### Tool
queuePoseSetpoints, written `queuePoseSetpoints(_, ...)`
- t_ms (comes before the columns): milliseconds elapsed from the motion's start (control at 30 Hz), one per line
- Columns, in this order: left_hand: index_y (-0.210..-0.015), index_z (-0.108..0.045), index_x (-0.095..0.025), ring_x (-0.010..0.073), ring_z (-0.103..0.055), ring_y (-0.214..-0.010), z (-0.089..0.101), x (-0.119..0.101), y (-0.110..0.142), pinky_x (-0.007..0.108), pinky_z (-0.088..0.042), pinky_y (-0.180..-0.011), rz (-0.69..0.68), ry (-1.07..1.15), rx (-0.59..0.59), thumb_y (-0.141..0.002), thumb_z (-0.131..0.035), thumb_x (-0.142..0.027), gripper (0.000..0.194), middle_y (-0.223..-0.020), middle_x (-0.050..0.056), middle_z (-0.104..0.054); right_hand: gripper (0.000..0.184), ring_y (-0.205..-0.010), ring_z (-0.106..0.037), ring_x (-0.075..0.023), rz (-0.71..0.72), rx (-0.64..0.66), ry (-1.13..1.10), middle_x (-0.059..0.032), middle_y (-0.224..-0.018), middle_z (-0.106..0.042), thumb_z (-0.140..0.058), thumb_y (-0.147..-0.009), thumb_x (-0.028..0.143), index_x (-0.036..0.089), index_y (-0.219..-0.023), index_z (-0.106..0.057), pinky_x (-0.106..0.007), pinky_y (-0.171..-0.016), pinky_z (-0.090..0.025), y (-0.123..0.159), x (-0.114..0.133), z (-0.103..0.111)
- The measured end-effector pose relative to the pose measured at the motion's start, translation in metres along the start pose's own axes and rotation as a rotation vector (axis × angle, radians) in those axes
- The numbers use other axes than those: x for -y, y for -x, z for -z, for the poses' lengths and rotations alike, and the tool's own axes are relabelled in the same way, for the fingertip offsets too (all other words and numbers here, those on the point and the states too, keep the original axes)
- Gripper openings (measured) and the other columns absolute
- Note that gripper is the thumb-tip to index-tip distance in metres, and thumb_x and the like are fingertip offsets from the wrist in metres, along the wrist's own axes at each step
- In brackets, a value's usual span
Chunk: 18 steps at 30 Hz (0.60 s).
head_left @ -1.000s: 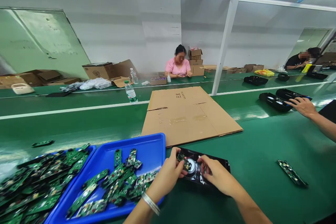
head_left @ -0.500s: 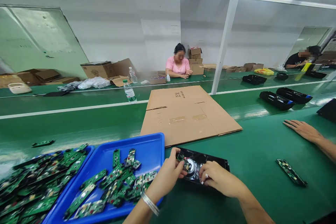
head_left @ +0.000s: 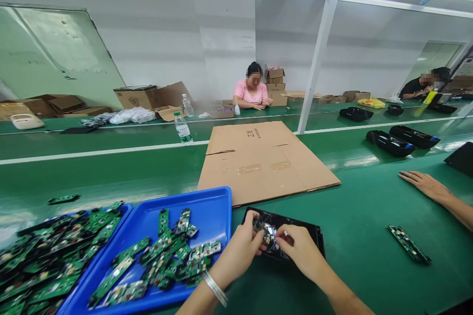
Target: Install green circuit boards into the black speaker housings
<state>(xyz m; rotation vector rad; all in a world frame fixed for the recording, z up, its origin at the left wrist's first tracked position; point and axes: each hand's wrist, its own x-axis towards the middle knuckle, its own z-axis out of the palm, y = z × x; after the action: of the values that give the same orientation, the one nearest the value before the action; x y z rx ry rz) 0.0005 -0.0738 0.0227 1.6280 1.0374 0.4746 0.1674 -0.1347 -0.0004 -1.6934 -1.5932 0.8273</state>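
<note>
A black speaker housing (head_left: 308, 236) lies on the green bench, partly covered by both hands. Between the thumb and fingers of my left hand (head_left: 242, 241) is a small green circuit board (head_left: 263, 231), held over the housing's left part. My right hand (head_left: 301, 246) is closed in a pinch beside the board, above the round speaker (head_left: 271, 236); what its fingertips grip is too small to make out. Left of my hands, a blue tray (head_left: 214, 202) holds several green circuit boards (head_left: 160, 248).
More boards (head_left: 55, 256) are heaped at the far left. A flattened cardboard sheet (head_left: 262, 162) lies beyond the housing. On the right are a single long board (head_left: 409, 244) and a co-worker's hand (head_left: 424, 184). Black housings (head_left: 391, 142) stand farther back.
My right hand has shifted slightly left and up, closer to the board in my left hand. The board is tilted differently, and the housing's left corner shows more.
</note>
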Motion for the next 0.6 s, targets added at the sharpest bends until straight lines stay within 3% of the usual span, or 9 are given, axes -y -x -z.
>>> queuePoseSetpoints(267, -0.116, -0.04, -0.02, 0.0223, -0.07, -0.073, -0.003, 0.016, -0.005, 0.035, -0.056, -0.068, -0.069, -0.067, -0.04, -0.089, -0.043, -0.024, 0.027, -0.077, 0.004, -0.067, 0.018, -0.078, -0.058, -0.0162, 0.074, -0.016, 0.134, -0.002, -0.084, -0.064, -0.042, -0.092, 0.018, 0.02, -0.082, -0.057, -0.024, -0.072, -0.04, 0.005, -0.001, -0.007)
queuePoseSetpoints(600, -0.112, -0.043, -0.022, 0.0213, -0.066, -0.077, -0.001, 0.013, 0.001, 0.03, -0.051, -0.068, -0.119, -0.274, -0.019, -0.09, -0.041, -0.022, 0.022, -0.081, 0.004, -0.064, 0.02, -0.071, -0.054, -0.0159, 0.045, -0.022, 0.245, -0.0017, -0.078, -0.061, -0.042, -0.093, 0.02, 0.019, -0.074, -0.048, -0.024, -0.065, -0.036, 0.002, -0.001, -0.013)
